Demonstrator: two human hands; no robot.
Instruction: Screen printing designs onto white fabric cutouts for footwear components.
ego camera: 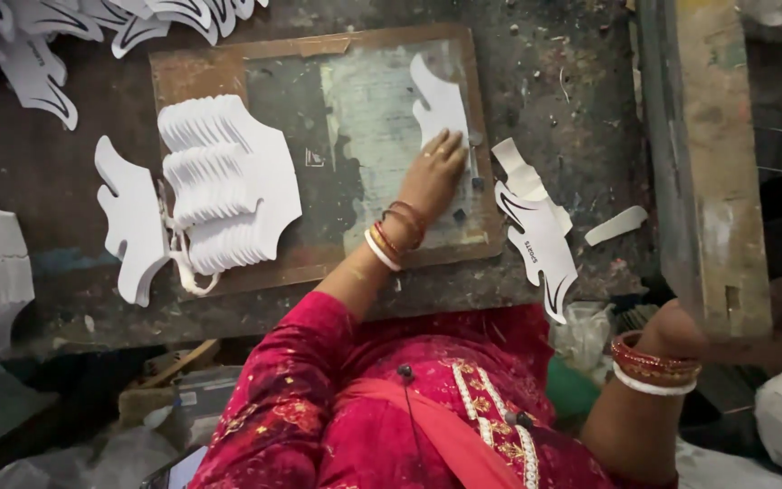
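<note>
- White cutout piece (439,101) lay on the far right part of a framed printing board (228,68), flat on the board's pale panel, with the left hand (432,177) pressing on its near end.
- Nearest the camera, the right hand (681,330) gripped the near end of a long wooden frame (703,163) at the right side of the desk (572,100); its grip was hidden behind the wood, so I cannot tell how the fingers lay.
- Farther out, the left hand's grip was spread flat, fingers together on the cutout, pinching nothing.
- Just right of the board lay a few printed white cutouts (540,240) with black stripes, and a small white strip (615,225) beyond them.
- On the board's left half sat a fanned stack of blank cutouts (228,181), with one loose piece (128,217) beside it on the desk.
- At the far left corner lay more printed pieces (38,54), spread out.
</note>
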